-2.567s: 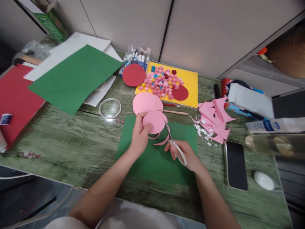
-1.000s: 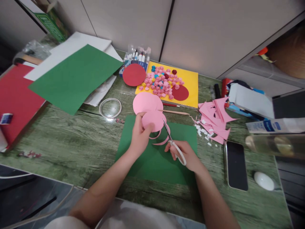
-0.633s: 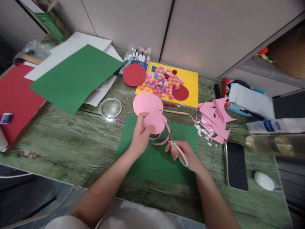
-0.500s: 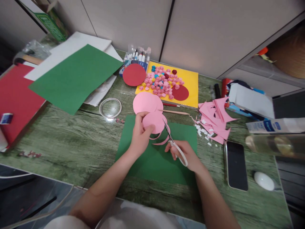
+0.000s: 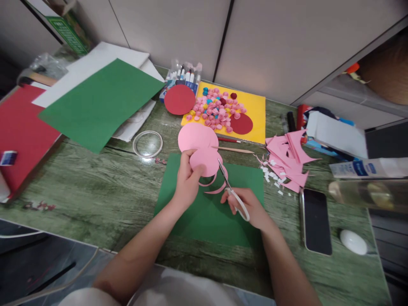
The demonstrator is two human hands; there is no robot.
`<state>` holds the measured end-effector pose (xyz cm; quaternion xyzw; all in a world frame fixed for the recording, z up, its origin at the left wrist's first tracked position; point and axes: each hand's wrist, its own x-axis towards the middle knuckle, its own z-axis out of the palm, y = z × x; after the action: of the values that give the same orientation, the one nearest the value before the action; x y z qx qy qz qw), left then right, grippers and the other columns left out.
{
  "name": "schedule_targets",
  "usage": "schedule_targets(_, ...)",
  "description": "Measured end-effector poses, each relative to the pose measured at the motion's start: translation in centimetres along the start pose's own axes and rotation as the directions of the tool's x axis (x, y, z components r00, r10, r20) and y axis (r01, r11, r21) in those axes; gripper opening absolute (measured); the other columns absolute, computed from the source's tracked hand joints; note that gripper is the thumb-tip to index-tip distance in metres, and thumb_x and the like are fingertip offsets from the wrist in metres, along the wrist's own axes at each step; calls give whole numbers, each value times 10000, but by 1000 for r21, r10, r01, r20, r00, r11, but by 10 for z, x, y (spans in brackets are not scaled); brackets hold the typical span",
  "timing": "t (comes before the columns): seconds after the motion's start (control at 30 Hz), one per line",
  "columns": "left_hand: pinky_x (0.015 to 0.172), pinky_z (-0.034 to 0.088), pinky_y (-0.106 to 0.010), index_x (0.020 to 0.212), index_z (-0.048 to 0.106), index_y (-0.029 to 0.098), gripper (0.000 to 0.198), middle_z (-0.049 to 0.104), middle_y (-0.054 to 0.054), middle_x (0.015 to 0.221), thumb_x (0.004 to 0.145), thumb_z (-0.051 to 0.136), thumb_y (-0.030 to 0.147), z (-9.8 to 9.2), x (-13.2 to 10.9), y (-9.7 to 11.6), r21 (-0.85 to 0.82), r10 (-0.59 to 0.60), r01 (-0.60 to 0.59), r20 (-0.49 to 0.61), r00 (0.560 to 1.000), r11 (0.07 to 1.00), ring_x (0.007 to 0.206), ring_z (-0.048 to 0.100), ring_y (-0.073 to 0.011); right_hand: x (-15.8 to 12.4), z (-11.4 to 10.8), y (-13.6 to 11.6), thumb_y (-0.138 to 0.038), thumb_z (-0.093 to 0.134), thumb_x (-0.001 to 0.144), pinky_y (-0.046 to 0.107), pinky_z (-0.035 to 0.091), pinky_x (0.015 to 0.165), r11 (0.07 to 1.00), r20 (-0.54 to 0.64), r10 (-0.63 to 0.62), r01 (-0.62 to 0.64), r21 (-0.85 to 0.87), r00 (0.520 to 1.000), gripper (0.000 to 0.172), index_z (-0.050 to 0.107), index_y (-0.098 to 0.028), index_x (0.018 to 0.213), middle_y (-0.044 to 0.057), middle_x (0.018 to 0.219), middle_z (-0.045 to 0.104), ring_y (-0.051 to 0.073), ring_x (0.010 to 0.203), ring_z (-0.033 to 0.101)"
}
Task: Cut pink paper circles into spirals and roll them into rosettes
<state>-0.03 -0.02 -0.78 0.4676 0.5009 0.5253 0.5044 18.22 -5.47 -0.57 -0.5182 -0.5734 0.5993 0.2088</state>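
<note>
My left hand (image 5: 187, 180) pinches a pink paper disc (image 5: 205, 161) held above a green sheet (image 5: 204, 216). A curled pink strip (image 5: 216, 187) hangs from the disc's lower edge. My right hand (image 5: 247, 206) grips white-handled scissors (image 5: 232, 191), whose blades reach into the disc's right edge. A second, larger pink disc (image 5: 194, 136) lies flat just behind.
Behind lie a yellow sheet (image 5: 255, 114) with several small paper rolls (image 5: 216, 112) and two dark red discs (image 5: 179, 99). Pink offcuts (image 5: 287, 157), a phone (image 5: 315, 221) and a white mouse (image 5: 352, 241) sit right. Tape roll (image 5: 147, 144), green paper (image 5: 98, 102) and red paper (image 5: 19, 131) sit left.
The disc has turned slightly in my left hand while the scissors opened and closed along its edge. Both hands stay in nearly the same place.
</note>
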Motion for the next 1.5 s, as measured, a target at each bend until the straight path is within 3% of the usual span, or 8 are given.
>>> schedule_targets(0.33, 797, 389, -339, 963, 462, 212, 289, 482, -26, 920, 683, 463, 140, 1, -1, 4, -40, -23, 26, 54, 998, 999, 874, 459, -189, -1, 0, -3, -590, 394, 822, 200, 330, 450, 999, 4, -46, 46, 7, 999, 504, 591, -135, 734, -18, 505, 467, 88, 452, 433)
schedule_targets(0.8, 887, 354, -337, 996, 453, 214, 291, 482, -27, 1002, 715, 479, 140, 1, 0, 1, -70, 12, -12, 13, 1000, 997, 975, 452, -181, 0, 0, -3, -527, 415, 837, 196, 334, 446, 1000, 5, -14, 14, -17, 1000, 441, 595, -140, 727, -22, 492, 470, 91, 449, 449)
schedule_targets(1.03, 844, 376, -335, 994, 452, 210, 262, 480, -27, 955, 736, 458, 170, 1, -1, 1, -28, -22, 21, -12, 1000, 999, 919, 458, -181, -1, 0, -2, -518, 427, 837, 193, 327, 448, 1000, 15, -7, 8, -6, 1000, 432, 594, -134, 731, -26, 498, 467, 87, 450, 436)
schedule_targets(1.5, 807, 361, -327, 970, 462, 208, 271, 483, -22, 938, 708, 444, 140, 1, -2, 3, -34, -22, 24, 61, 998, 999, 883, 444, -177, -1, 1, -2, -568, 404, 830, 194, 318, 451, 999, 13, -51, 51, 13, 999, 486, 587, -126, 742, -23, 513, 458, 84, 461, 422)
